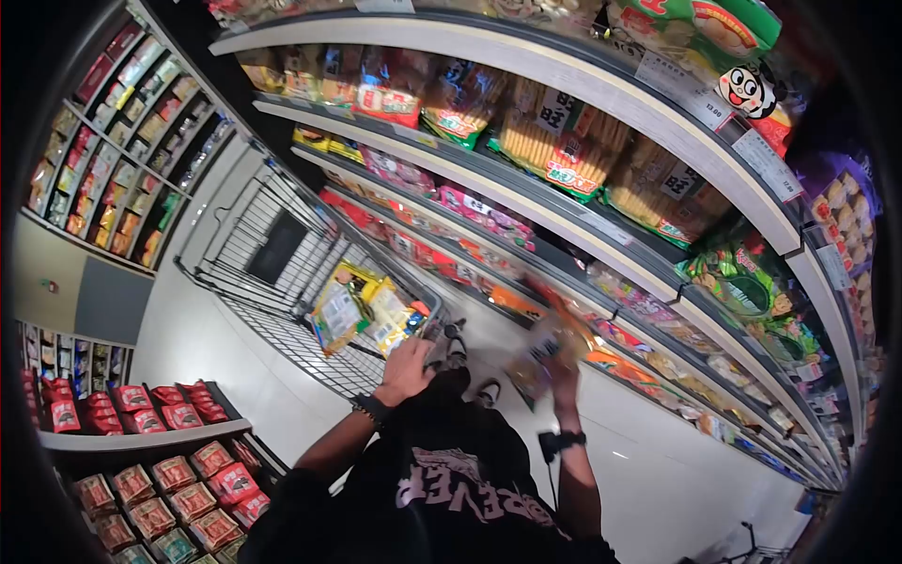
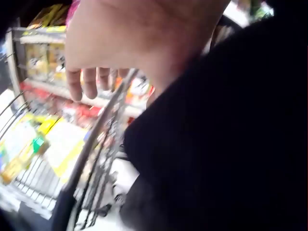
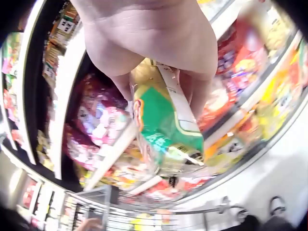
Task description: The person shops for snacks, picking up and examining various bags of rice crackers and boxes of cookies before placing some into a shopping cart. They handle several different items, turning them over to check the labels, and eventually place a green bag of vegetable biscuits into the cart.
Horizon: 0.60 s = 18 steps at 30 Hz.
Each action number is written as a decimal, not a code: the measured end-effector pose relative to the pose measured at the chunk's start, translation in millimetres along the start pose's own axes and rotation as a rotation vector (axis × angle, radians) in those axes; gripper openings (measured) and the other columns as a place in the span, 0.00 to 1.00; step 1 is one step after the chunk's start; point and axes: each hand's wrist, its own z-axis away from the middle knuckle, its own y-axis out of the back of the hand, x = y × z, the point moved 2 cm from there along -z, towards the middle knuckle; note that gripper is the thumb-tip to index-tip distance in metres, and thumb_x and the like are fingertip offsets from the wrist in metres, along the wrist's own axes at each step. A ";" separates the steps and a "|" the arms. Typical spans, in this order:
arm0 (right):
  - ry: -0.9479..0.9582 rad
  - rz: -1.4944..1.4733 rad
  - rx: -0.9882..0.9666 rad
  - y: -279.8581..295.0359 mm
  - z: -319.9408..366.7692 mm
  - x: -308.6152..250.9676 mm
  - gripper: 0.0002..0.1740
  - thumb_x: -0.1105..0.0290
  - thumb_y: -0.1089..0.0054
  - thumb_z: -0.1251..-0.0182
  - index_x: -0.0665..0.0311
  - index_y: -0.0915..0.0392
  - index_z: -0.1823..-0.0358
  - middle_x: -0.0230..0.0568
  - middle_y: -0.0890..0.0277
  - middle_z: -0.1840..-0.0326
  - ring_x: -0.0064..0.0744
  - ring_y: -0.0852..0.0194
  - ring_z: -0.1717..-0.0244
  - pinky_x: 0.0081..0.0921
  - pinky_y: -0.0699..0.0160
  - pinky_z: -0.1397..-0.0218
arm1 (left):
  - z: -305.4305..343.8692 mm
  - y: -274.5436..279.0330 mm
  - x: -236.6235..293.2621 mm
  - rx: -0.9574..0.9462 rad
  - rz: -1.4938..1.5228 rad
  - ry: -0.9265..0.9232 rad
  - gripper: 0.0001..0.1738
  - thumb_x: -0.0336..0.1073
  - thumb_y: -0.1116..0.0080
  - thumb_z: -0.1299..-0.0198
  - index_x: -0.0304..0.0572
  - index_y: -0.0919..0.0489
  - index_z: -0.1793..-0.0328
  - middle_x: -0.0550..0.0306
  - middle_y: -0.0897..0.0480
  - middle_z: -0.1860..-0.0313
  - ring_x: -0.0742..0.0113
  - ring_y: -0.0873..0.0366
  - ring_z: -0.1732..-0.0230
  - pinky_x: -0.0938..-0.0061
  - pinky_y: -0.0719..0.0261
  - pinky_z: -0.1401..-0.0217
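My right hand [image 1: 566, 383] grips a clear snack bag [image 3: 166, 120] with green and white printing, held in front of the lower shelves. The bag blurs in the head view, and its contents are hard to make out there. In the right wrist view, my thumb and fingers close round its upper end. My left hand [image 1: 407, 368] is at the near end of a wire shopping cart [image 1: 277, 246], holding nothing. Its fingers [image 2: 90, 83] hang loosely beside the cart's rim bar [image 2: 98, 127]. Yellow and white packages [image 1: 390, 312] lie inside the cart.
Curved shelves [image 1: 601, 221] packed with bagged snacks rise ahead and to the right. A low display of red packets [image 1: 193, 498] stands at the lower left. Tall shelves [image 1: 122, 141] line the far left, and pale floor [image 1: 648, 461] shows on the right.
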 end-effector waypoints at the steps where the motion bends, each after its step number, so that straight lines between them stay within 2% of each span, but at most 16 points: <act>1: 0.092 0.235 0.102 26.9 11.9 9.4 0.19 0.68 0.35 0.39 0.65 0.24 0.47 0.36 0.19 0.62 0.26 0.21 0.69 0.27 0.19 0.67 | 19.8 -17.3 -28.3 -0.069 -0.125 0.177 0.32 0.39 0.34 0.49 0.46 0.30 0.36 0.44 0.27 0.44 0.44 0.26 0.44 0.54 0.27 0.41; 2: 0.099 0.361 0.188 79.5 16.2 64.0 0.22 0.69 0.33 0.41 0.64 0.25 0.45 0.36 0.19 0.61 0.25 0.20 0.69 0.26 0.19 0.68 | 41.2 -37.0 -60.8 -0.208 -0.205 0.336 0.38 0.34 0.36 0.49 0.44 0.35 0.29 0.44 0.28 0.41 0.42 0.27 0.41 0.51 0.28 0.37; 3: -0.040 0.488 0.361 91.4 46.5 50.4 0.23 0.71 0.33 0.43 0.65 0.25 0.45 0.37 0.19 0.60 0.25 0.19 0.67 0.25 0.18 0.66 | 64.0 -58.7 -101.8 -0.411 -0.118 0.541 0.40 0.37 0.40 0.46 0.44 0.38 0.26 0.41 0.31 0.32 0.40 0.31 0.33 0.48 0.31 0.33; 4: -0.199 0.414 0.415 126.1 70.5 75.5 0.25 0.72 0.33 0.44 0.65 0.25 0.44 0.38 0.18 0.57 0.25 0.18 0.61 0.25 0.17 0.59 | 89.1 -71.4 -120.5 -0.511 -0.182 0.725 0.37 0.46 0.46 0.40 0.44 0.39 0.25 0.37 0.31 0.30 0.40 0.32 0.29 0.45 0.34 0.31; 5: -0.003 0.463 0.414 209.7 83.1 172.3 0.26 0.71 0.30 0.46 0.64 0.24 0.45 0.38 0.18 0.55 0.29 0.19 0.56 0.30 0.18 0.53 | 100.3 -85.6 -137.4 -0.662 0.030 0.910 0.36 0.53 0.54 0.37 0.45 0.37 0.25 0.36 0.27 0.32 0.42 0.29 0.30 0.43 0.36 0.30; 6: 0.071 0.110 0.342 222.8 114.3 176.0 0.26 0.67 0.27 0.48 0.64 0.23 0.47 0.41 0.18 0.51 0.35 0.18 0.53 0.34 0.18 0.50 | 100.6 -88.3 -139.3 -0.709 -0.039 0.872 0.34 0.54 0.55 0.36 0.51 0.35 0.25 0.40 0.20 0.38 0.43 0.25 0.34 0.45 0.36 0.30; 7: -0.089 0.594 0.493 237.2 144.8 172.9 0.27 0.62 0.24 0.51 0.68 0.22 0.51 0.46 0.17 0.52 0.40 0.17 0.53 0.38 0.18 0.51 | 100.5 -79.3 -128.1 -0.615 -0.027 0.895 0.32 0.54 0.56 0.35 0.58 0.34 0.25 0.44 0.21 0.36 0.45 0.25 0.33 0.44 0.37 0.30; 9: -0.337 0.645 0.527 277.1 191.5 194.4 0.29 0.60 0.23 0.53 0.69 0.22 0.52 0.49 0.16 0.57 0.42 0.16 0.58 0.38 0.17 0.55 | 108.4 -82.1 -137.2 -0.658 -0.043 0.876 0.31 0.52 0.55 0.35 0.64 0.34 0.25 0.48 0.21 0.35 0.47 0.26 0.32 0.41 0.40 0.29; 11: -0.457 0.861 0.575 253.5 218.1 143.7 0.29 0.60 0.24 0.54 0.70 0.22 0.53 0.48 0.15 0.62 0.43 0.15 0.62 0.39 0.17 0.58 | 113.4 -73.6 -137.4 -0.652 -0.039 0.877 0.30 0.51 0.55 0.35 0.65 0.34 0.25 0.48 0.21 0.35 0.48 0.26 0.32 0.38 0.43 0.29; 15: -0.414 0.821 0.609 236.0 206.0 121.7 0.28 0.60 0.26 0.54 0.70 0.22 0.53 0.48 0.15 0.63 0.42 0.15 0.63 0.39 0.16 0.58 | 128.6 -62.0 -151.1 -0.661 -0.036 0.872 0.30 0.50 0.55 0.35 0.68 0.33 0.25 0.50 0.21 0.34 0.50 0.27 0.32 0.34 0.49 0.27; 18: -0.220 0.793 0.430 216.4 158.6 117.2 0.27 0.63 0.27 0.52 0.72 0.22 0.52 0.47 0.15 0.62 0.39 0.15 0.62 0.37 0.17 0.57 | 136.1 -57.0 -165.0 -0.652 -0.038 0.886 0.29 0.49 0.54 0.35 0.71 0.32 0.26 0.50 0.21 0.36 0.51 0.26 0.32 0.33 0.52 0.26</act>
